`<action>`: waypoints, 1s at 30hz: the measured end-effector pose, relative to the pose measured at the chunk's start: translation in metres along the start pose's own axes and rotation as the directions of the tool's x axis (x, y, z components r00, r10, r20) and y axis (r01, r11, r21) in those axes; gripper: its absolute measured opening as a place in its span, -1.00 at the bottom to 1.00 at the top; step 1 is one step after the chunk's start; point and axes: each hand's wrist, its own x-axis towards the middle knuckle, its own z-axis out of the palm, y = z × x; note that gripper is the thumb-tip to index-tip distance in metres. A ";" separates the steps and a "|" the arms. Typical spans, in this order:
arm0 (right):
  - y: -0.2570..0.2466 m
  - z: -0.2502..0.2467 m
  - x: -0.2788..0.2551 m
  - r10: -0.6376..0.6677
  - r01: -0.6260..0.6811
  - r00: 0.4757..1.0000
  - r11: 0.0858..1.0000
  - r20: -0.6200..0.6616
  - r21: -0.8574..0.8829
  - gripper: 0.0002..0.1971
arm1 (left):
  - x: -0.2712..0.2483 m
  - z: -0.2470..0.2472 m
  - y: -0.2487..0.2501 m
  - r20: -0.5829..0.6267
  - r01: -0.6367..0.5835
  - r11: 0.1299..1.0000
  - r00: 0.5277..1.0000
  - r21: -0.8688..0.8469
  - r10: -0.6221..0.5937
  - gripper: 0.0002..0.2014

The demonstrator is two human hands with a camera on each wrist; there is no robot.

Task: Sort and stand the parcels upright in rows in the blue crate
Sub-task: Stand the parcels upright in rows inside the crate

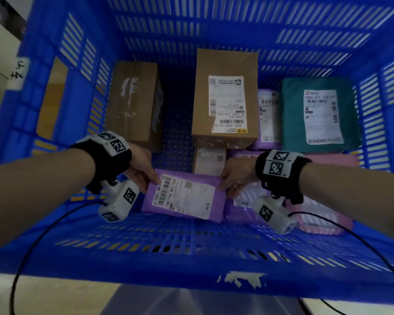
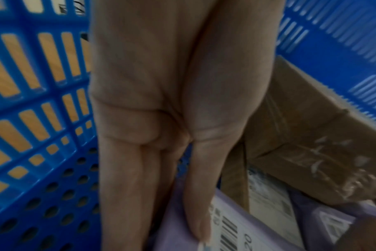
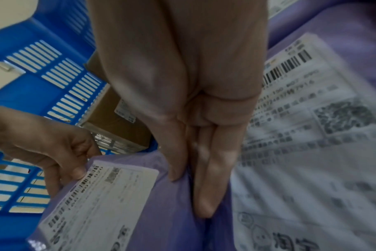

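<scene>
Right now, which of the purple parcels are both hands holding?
The purple parcel nearest the crate's front wall: left hand pinches one end, right hand the other; the other purple ones lie untouched.
</scene>
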 end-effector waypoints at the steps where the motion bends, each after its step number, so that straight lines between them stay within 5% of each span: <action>1: 0.001 0.001 0.002 0.012 -0.012 1.000 1.000 0.000 0.003 -0.82 | 0.002 0.001 -0.001 0.010 0.011 1.000 1.000 -0.009 -0.011 -0.67; 7: 0.002 0.004 0.008 0.062 -0.066 0.997 0.995 -0.056 -0.075 -0.78 | 0.024 0.009 -0.007 -0.008 0.001 1.000 1.000 -0.024 -0.001 -0.67; 10: 0.000 0.007 0.004 -0.004 -0.034 0.992 0.955 -0.129 -0.295 -0.75 | 0.033 0.012 -0.010 -0.002 -0.008 0.998 1.000 -0.054 0.008 -0.63; 14: -0.004 0.011 -0.006 -0.277 0.006 0.938 0.615 -0.209 -0.788 -0.65 | 0.039 0.013 -0.010 -0.008 -0.019 0.998 1.000 -0.061 0.018 -0.63; 18: -0.005 0.016 -0.007 -0.449 0.215 0.893 0.357 0.035 -0.909 -0.46 | 0.047 0.017 -0.008 -0.022 -0.035 0.998 0.999 -0.047 0.034 -0.62; 20: -0.008 0.019 -0.007 -0.507 0.311 0.844 0.198 0.175 -0.930 -0.53 | 0.051 0.019 -0.008 -0.018 -0.037 0.999 0.999 -0.038 0.037 -0.62; 22: -0.012 0.023 -0.006 -0.487 0.360 0.815 0.000 0.314 -0.933 -0.54 | 0.055 0.021 -0.006 -0.019 -0.037 0.999 0.999 -0.023 0.037 -0.60; 25: -0.018 0.031 -0.004 -0.332 0.336 0.859 -0.208 0.390 -0.919 -0.41 | 0.059 0.021 -0.006 -0.021 -0.037 0.999 0.999 0.001 0.037 -0.58; 30: -0.023 0.038 0.000 -0.279 0.321 0.869 -0.310 0.409 -0.895 -0.39 | 0.058 0.019 -0.004 -0.028 -0.045 0.997 0.998 0.069 0.047 -0.58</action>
